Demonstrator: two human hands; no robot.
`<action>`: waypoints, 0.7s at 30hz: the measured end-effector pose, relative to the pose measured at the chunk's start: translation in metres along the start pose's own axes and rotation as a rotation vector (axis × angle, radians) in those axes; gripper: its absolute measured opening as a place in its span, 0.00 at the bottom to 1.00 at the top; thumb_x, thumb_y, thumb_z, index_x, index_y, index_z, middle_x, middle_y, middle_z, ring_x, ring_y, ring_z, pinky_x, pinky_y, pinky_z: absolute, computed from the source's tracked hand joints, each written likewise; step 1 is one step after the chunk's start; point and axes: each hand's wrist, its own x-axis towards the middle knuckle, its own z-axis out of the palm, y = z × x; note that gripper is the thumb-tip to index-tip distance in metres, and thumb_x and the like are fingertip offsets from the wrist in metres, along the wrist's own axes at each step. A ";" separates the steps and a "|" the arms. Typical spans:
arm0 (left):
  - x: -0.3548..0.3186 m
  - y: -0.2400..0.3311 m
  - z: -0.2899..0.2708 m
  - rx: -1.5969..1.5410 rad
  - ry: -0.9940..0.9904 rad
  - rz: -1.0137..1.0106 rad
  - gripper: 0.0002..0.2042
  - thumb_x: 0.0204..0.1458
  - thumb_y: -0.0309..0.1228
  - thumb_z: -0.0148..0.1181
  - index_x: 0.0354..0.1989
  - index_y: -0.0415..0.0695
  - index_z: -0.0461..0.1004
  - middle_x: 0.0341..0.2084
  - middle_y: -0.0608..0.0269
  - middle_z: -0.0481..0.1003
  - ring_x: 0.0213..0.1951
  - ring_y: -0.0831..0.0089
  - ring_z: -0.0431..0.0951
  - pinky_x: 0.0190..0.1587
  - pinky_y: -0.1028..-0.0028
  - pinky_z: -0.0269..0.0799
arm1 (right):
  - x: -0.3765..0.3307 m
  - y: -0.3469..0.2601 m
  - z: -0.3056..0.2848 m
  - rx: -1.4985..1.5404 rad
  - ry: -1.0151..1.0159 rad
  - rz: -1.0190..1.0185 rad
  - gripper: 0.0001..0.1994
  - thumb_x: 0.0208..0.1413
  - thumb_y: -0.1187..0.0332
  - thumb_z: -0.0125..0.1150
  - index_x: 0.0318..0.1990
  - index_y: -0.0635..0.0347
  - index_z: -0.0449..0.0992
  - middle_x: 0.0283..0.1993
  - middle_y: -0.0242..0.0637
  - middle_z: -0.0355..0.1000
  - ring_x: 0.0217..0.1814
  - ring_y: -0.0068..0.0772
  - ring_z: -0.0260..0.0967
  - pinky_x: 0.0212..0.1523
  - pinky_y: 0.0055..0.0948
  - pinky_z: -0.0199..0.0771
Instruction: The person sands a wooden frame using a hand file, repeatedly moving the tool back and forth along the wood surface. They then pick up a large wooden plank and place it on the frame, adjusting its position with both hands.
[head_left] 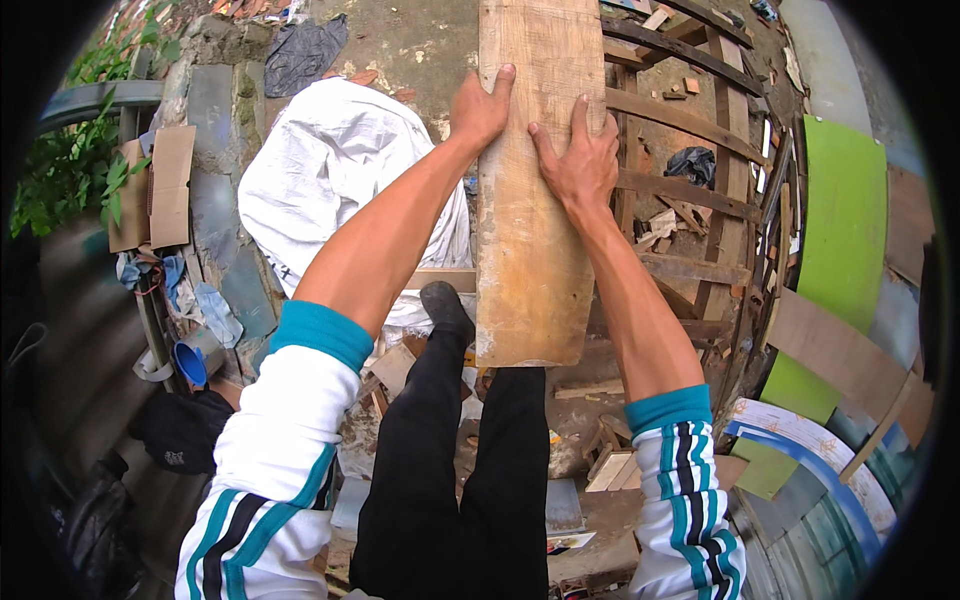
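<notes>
A long, worn wooden board [535, 240] runs away from me over my legs, its near end just above my thighs and its far end cut off by the top of the view. At its left edge my left hand [482, 110] is closed on it, thumb lying on the upper face and the other fingers mostly hidden. Opposite, a little nearer to me, my right hand [582, 160] grips the right edge, with the thumb and index finger on the face and the rest curled toward the side. What supports the board underneath cannot be seen.
Left of the board lies a bulky white cloth or sack [340, 180]. A slatted wooden frame [685, 190] extends along the right, with scraps beneath it. Green panels [845, 220] lean farther right. Broken wood pieces [615, 465] litter the ground by my legs; a blue-lined container [192, 362] is at left.
</notes>
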 end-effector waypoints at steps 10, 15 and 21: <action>0.003 -0.004 -0.003 0.046 -0.036 -0.017 0.37 0.58 0.57 0.57 0.56 0.29 0.72 0.45 0.34 0.79 0.49 0.41 0.80 0.55 0.55 0.73 | -0.003 -0.004 0.004 0.013 0.050 0.027 0.45 0.59 0.33 0.52 0.75 0.57 0.57 0.70 0.70 0.50 0.70 0.67 0.55 0.66 0.59 0.55; -0.083 -0.003 -0.001 0.046 -0.060 -0.108 0.50 0.56 0.55 0.60 0.73 0.28 0.43 0.58 0.27 0.69 0.58 0.38 0.74 0.60 0.55 0.70 | -0.012 0.010 0.012 -0.094 0.173 -0.017 0.43 0.60 0.35 0.52 0.73 0.58 0.60 0.73 0.63 0.52 0.73 0.62 0.52 0.71 0.56 0.47; -0.205 -0.043 0.005 0.518 0.223 0.353 0.39 0.61 0.47 0.58 0.73 0.34 0.51 0.69 0.33 0.56 0.72 0.49 0.56 0.69 0.52 0.54 | -0.015 0.011 0.010 -0.009 0.223 -0.213 0.32 0.63 0.46 0.55 0.67 0.59 0.67 0.73 0.54 0.55 0.76 0.55 0.48 0.74 0.54 0.43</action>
